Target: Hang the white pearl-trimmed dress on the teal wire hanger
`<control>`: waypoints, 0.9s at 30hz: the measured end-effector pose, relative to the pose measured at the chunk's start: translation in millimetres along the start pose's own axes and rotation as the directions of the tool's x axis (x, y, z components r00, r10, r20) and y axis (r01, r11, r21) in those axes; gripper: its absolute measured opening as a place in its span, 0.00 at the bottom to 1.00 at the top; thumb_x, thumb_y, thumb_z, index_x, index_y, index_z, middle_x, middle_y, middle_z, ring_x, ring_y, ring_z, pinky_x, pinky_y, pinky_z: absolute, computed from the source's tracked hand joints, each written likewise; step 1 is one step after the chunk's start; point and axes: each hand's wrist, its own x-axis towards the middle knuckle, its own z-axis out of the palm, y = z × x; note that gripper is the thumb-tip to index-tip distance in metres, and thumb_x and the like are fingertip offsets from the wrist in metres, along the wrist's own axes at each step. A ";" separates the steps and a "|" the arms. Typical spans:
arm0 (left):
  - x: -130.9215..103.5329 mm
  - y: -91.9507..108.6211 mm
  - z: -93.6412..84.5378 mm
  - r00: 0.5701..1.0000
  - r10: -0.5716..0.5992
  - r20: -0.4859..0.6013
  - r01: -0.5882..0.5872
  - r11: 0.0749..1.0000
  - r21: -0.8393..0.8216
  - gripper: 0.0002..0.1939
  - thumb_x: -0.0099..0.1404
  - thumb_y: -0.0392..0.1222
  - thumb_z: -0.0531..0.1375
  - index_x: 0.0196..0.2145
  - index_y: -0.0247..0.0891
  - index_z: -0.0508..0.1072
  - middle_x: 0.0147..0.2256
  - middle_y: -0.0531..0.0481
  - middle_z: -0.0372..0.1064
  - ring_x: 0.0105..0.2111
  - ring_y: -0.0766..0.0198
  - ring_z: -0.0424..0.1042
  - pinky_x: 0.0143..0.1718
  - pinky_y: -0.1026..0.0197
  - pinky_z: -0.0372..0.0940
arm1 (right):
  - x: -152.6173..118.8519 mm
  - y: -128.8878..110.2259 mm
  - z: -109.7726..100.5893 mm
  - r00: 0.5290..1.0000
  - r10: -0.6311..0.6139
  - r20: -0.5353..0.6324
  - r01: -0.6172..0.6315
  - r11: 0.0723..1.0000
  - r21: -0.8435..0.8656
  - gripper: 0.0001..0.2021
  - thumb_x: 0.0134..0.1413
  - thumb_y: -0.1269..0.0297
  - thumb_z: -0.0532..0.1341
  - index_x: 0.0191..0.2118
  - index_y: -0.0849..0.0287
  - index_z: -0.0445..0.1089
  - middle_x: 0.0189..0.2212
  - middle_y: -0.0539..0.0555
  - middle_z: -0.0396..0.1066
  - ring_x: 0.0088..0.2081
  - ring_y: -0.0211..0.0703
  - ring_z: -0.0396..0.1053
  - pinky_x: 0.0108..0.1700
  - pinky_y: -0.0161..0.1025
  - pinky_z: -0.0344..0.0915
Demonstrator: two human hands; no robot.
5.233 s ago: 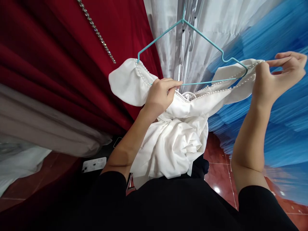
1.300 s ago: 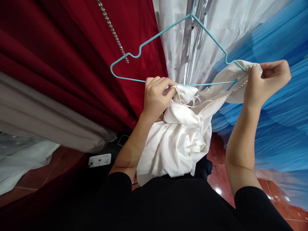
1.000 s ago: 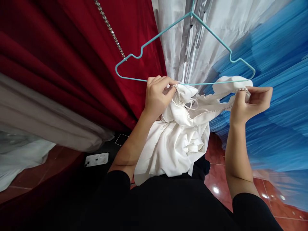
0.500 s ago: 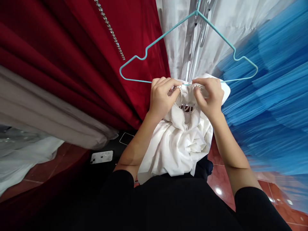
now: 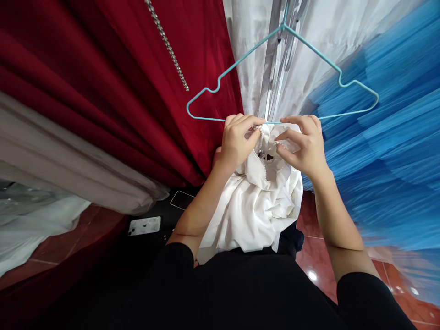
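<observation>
The long lower bar of the hanger [image 5: 283, 27] runs crosswise at the fingertips of the left hand [image 5: 237, 141] and the right hand [image 5: 308, 146]; its neck lies beyond both hands, away from the body, and its bent ends reach past the outer side of each. The white dress [image 5: 252, 211] hangs from between the hands and down toward the body, its length roughly square to the bar; neither hand is plainly nearer. The left hand holds a narrow pinch on the dress's edge, where the pearl trim [image 5: 265, 170] meets the thumb; the right hand has its forefinger at the bar, its thumb and next finger drawn close on the opposite edge, though bunched cloth makes that grip hard to judge; blue tulle [image 5: 388, 151] spreads beyond it.
</observation>
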 end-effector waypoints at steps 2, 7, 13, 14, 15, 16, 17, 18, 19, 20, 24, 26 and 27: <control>0.8 -1.0 -0.7 1.000 0.029 -0.003 -0.029 0.999 -0.017 0.13 0.70 0.29 0.62 0.46 0.43 0.81 0.43 0.53 0.83 0.43 0.57 0.78 0.55 0.50 0.66 | 0.2 0.2 -0.3 1.000 0.002 -0.004 -0.003 0.999 -0.033 0.05 0.62 0.59 0.65 0.40 0.50 0.77 0.58 0.53 0.78 0.57 0.57 0.75 0.67 0.63 0.64; -19.8 -2.3 -7.4 0.962 0.173 -0.210 -0.185 0.982 -0.040 0.14 0.72 0.36 0.61 0.52 0.45 0.79 0.54 0.47 0.79 0.54 0.54 0.78 0.60 0.47 0.69 | 6.3 -0.7 10.3 0.987 0.039 -0.153 -0.030 0.998 0.061 0.04 0.66 0.60 0.64 0.43 0.49 0.77 0.53 0.51 0.81 0.53 0.53 0.78 0.65 0.61 0.66; -63.5 -36.2 -16.1 0.884 -0.205 -0.420 0.157 0.977 -0.146 0.10 0.74 0.48 0.57 0.48 0.42 0.72 0.33 0.51 0.69 0.30 0.63 0.70 0.33 0.59 0.67 | 10.8 -1.0 12.1 0.968 0.144 -0.204 -0.123 0.986 0.114 0.05 0.67 0.58 0.65 0.43 0.48 0.78 0.46 0.50 0.83 0.49 0.51 0.79 0.63 0.59 0.67; -64.4 -48.6 -19.4 0.851 -0.284 -0.443 0.225 0.957 -0.181 0.11 0.74 0.50 0.57 0.47 0.42 0.69 0.32 0.52 0.66 0.28 0.65 0.67 0.30 0.59 0.64 | 11.3 -0.4 9.8 0.967 0.151 -0.205 -0.129 0.985 0.115 0.04 0.67 0.57 0.65 0.42 0.48 0.78 0.45 0.50 0.83 0.48 0.51 0.79 0.63 0.59 0.67; -62.6 -62.3 -23.7 0.817 -0.336 -0.468 0.273 0.941 -0.199 0.12 0.75 0.53 0.58 0.46 0.43 0.67 0.31 0.53 0.63 0.26 0.66 0.64 0.28 0.59 0.61 | 11.8 0.2 7.3 0.967 0.156 -0.203 -0.135 0.985 0.112 0.04 0.67 0.57 0.66 0.42 0.48 0.78 0.44 0.50 0.83 0.47 0.50 0.79 0.63 0.59 0.67; -58.2 -76.6 -29.2 0.778 -0.352 -0.520 0.289 0.936 -0.200 0.14 0.75 0.56 0.58 0.44 0.43 0.64 0.29 0.55 0.59 0.25 0.68 0.60 0.27 0.59 0.58 | 12.4 0.9 4.9 0.967 0.158 -0.200 -0.139 0.985 0.106 0.04 0.67 0.56 0.66 0.42 0.47 0.78 0.43 0.50 0.83 0.46 0.50 0.79 0.63 0.59 0.67; -51.6 -90.4 -35.8 0.762 -0.338 -0.552 0.285 0.941 -0.184 0.18 0.75 0.61 0.59 0.42 0.44 0.62 0.29 0.55 0.57 0.25 0.68 0.60 0.27 0.58 0.58 | 12.9 1.5 2.7 0.968 0.157 -0.196 -0.140 0.985 0.098 0.04 0.66 0.56 0.67 0.41 0.48 0.78 0.43 0.50 0.83 0.46 0.50 0.79 0.62 0.59 0.67; -43.3 -102.8 -43.4 0.740 -0.289 -0.608 0.248 0.957 -0.153 0.23 0.76 0.66 0.58 0.41 0.44 0.60 0.29 0.56 0.55 0.24 0.70 0.58 0.26 0.59 0.57 | 13.3 2.0 1.0 0.969 0.156 -0.191 -0.142 0.986 0.090 0.04 0.66 0.57 0.67 0.41 0.48 0.78 0.42 0.50 0.83 0.45 0.50 0.79 0.62 0.58 0.67; -33.5 -112.7 -51.7 0.668 -0.201 -0.717 0.167 0.979 -0.118 0.27 0.75 0.71 0.56 0.39 0.44 0.58 0.29 0.57 0.52 0.22 0.72 0.54 0.24 0.60 0.52 | 13.7 2.2 -0.1 0.969 0.157 -0.189 -0.144 0.986 0.082 0.04 0.65 0.57 0.67 0.41 0.48 0.78 0.42 0.50 0.83 0.45 0.50 0.79 0.62 0.58 0.67; -22.7 -119.5 -60.4 0.641 -0.138 -0.755 0.087 0.990 -0.107 0.28 0.75 0.73 0.56 0.39 0.43 0.59 0.30 0.56 0.53 0.22 0.73 0.52 0.24 0.61 0.51 | 14.0 2.3 -0.5 0.969 0.156 -0.191 -0.144 0.987 0.078 0.03 0.65 0.58 0.67 0.41 0.48 0.78 0.42 0.50 0.83 0.44 0.50 0.79 0.62 0.59 0.67; 24.2 -111.0 -87.0 0.792 -0.059 -0.607 -0.027 0.991 -0.132 0.21 0.70 0.59 0.69 0.38 0.43 0.67 0.37 0.54 0.63 0.23 0.74 0.59 0.22 0.61 0.52 | 14.0 0.5 2.3 0.965 0.127 -0.231 -0.108 0.990 0.094 0.01 0.62 0.62 0.68 0.39 0.47 0.77 0.40 0.49 0.82 0.43 0.50 0.79 0.61 0.58 0.68; 46.0 -91.5 -89.0 0.829 -0.042 -0.557 -0.028 0.993 -0.116 0.18 0.70 0.52 0.71 0.36 0.43 0.67 0.36 0.55 0.66 0.21 0.75 0.57 0.21 0.61 0.49 | 13.7 -0.9 4.4 0.963 0.130 -0.237 -0.109 0.989 0.099 0.02 0.62 0.63 0.68 0.39 0.47 0.76 0.40 0.49 0.82 0.42 0.49 0.79 0.61 0.58 0.69; 55.3 -80.8 -87.0 0.838 -0.033 -0.545 -0.034 0.993 -0.112 0.18 0.69 0.49 0.71 0.35 0.43 0.66 0.35 0.55 0.66 0.21 0.75 0.57 0.21 0.61 0.48 | 13.4 -1.5 5.1 0.962 0.138 -0.235 -0.119 0.988 0.095 0.02 0.62 0.63 0.68 0.38 0.48 0.76 0.40 0.49 0.83 0.42 0.50 0.79 0.60 0.59 0.69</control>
